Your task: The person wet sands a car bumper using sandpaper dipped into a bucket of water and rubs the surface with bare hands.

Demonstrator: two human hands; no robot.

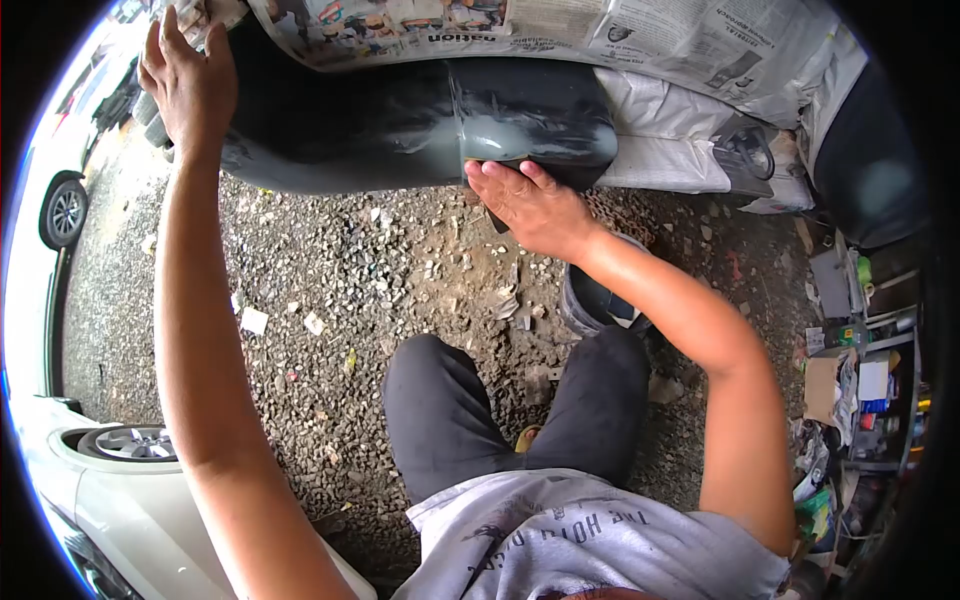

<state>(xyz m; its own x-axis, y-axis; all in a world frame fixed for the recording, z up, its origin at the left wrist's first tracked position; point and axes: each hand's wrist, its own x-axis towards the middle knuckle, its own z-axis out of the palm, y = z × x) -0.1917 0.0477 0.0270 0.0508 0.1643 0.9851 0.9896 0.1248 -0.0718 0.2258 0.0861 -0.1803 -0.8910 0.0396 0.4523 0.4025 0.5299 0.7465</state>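
Note:
A dark, curved car panel point(340, 125) with grey, dusty patches spans the upper middle. My right hand point(530, 205) presses against its lower edge near the right end, the fingers together over a thin dark piece point(497, 222) that shows only in part. Up at the left, my left hand point(190, 85) rests by the panel's left end, its fingers spread and holding nothing visible. Newspaper point(640, 35) covers the surface above the panel, and white sheeting point(665, 135) lies to its right.
A bucket point(580, 300) stands on the gravel point(310, 250) near my right knee. Shelves with assorted items point(880, 375) are at the right. A white car point(120, 500) is at the lower left, and another car wheel point(65, 212) shows farther off.

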